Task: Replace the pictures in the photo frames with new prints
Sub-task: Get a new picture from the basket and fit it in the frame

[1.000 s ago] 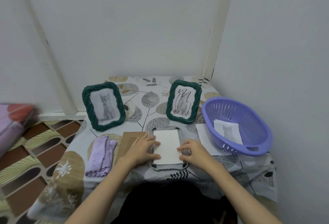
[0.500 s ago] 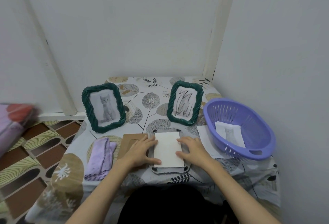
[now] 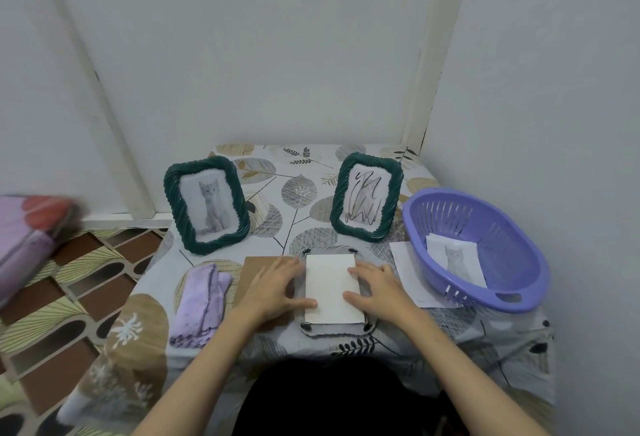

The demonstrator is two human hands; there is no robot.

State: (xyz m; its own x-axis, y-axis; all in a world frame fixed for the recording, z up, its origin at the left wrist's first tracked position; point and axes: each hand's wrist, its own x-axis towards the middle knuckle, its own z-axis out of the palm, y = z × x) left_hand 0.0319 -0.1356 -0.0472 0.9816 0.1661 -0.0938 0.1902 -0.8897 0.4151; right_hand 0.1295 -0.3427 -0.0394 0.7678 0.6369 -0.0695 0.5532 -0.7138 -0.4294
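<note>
Head view. A photo frame lying face down point(image 3: 337, 326), grey on its back with small black turn-clips at the corners, rests at the middle of the near edge of the leaf-patterned tabletop point(image 3: 304, 165). A white rectangular print point(image 3: 332, 292) lies blank side up in its opening. The left hand point(image 3: 273, 292) and right hand point(image 3: 377, 288) flank the print, fingers point(image 3: 298, 303) straight and loosely spread, tips pressing flat on its left and right margins; nothing is pinched.

A brown cardboard backing board point(image 3: 250, 271) lies just left of the frame, partly under the left hand. Two green rope-textured frames stand toward the far edge: one with a cat picture point(image 3: 206, 205) at the left, one with a scribbled picture point(image 3: 366, 196) toward the right. A lilac plastic basket point(image 3: 512, 297) at the right edge holds a cat print point(image 3: 455, 260); a loose white sheet point(image 3: 405, 262) lies partly beneath it. A folded lilac cloth point(image 3: 201, 304) lies near the left edge.

Handling, by judgement: the print is light, thin and easily creased, and likely to slide; steady it with flat fingertips at the margins. The backing board looks stiffer and is best lifted by an edge.
</note>
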